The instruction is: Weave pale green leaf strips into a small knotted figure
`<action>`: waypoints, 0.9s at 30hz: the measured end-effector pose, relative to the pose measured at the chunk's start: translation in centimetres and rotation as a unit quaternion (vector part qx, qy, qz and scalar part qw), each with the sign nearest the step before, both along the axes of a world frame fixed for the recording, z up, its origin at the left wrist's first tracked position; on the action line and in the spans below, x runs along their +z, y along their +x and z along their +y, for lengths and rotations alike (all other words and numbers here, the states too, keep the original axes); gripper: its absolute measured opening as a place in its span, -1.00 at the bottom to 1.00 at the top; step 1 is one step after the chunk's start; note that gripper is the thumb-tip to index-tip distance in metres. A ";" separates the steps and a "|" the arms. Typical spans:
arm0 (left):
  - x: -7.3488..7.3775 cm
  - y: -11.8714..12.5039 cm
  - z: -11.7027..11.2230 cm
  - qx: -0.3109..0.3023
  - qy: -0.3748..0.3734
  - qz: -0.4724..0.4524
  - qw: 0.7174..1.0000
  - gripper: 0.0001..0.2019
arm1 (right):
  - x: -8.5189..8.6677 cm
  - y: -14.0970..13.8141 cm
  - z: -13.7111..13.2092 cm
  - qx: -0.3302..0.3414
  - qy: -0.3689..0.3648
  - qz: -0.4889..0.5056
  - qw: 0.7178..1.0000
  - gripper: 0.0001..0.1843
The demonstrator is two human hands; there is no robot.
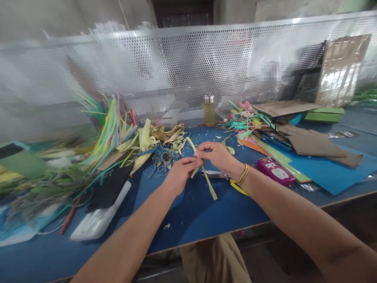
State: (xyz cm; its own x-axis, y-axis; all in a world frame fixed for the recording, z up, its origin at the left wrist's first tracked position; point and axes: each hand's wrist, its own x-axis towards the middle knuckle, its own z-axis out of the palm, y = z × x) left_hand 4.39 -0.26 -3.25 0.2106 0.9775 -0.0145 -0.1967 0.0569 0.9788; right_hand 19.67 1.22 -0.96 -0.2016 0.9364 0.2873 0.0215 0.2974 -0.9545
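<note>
A narrow, pale green corn husk strip (209, 184) is pinched between my two hands above the blue table (188, 220). One end rises up and bends to the left; the other hangs down to the right. My left hand (182, 173) grips it with thumb and forefinger, and a short piece dangles under the fingertips. Touching the left fingertips, my right hand (216, 155) is closed on the strip from the other side. Behind the right wrist lie scissors with metal blades (215, 174) and a yellow handle (239, 188), partly covered by the arm.
Corn husks (145, 135), tangled blue string (165, 155) and a black phone (108, 186) lie left. A bottle (209, 112) stands before the perforated metal screen (182, 70). To the right are a purple case (275, 171), cardboard (315, 142) and blue sheets (338, 177).
</note>
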 end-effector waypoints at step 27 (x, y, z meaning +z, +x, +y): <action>0.6 -1.1 0.5 0.014 0.017 -0.090 0.996 -0.74 | 2.0 2.2 -1.0 -0.023 0.122 -0.357 0.926 -0.64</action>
State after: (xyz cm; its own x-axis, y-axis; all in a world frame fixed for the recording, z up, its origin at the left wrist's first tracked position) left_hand 3.26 0.22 -2.64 0.1800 0.9822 0.0543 -0.3697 0.0163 0.9290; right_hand 21.82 0.19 1.01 -0.3834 0.8733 0.3005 0.6383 0.4857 -0.5972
